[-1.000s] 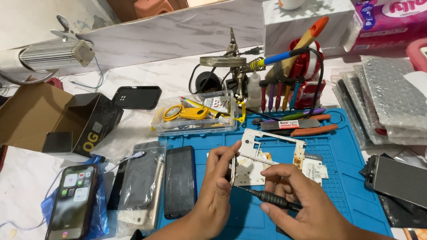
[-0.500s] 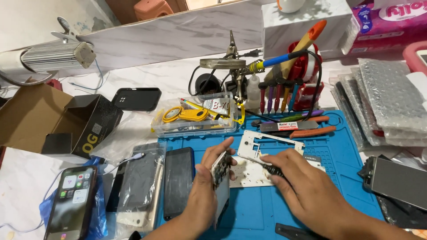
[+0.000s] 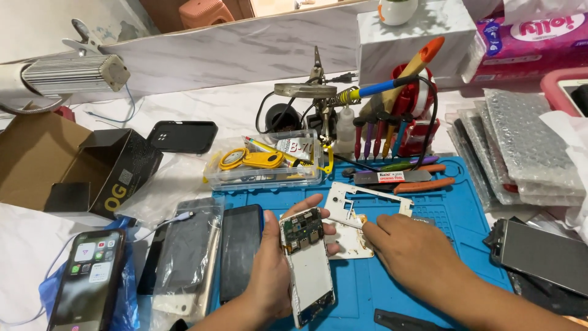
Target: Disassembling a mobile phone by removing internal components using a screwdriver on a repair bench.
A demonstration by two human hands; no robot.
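Since half a second ago, the opened phone (image 3: 308, 263) is raised and turned upright above the blue mat (image 3: 465, 227), its green circuit board now faced to the camera. It is gripped along its edges by the left hand (image 3: 275, 263), fingers curled round it. The right hand (image 3: 410, 245) is shifted rightward off the phone and rests with fingers bent against the white frame (image 3: 361, 211) lying flat on the mat.
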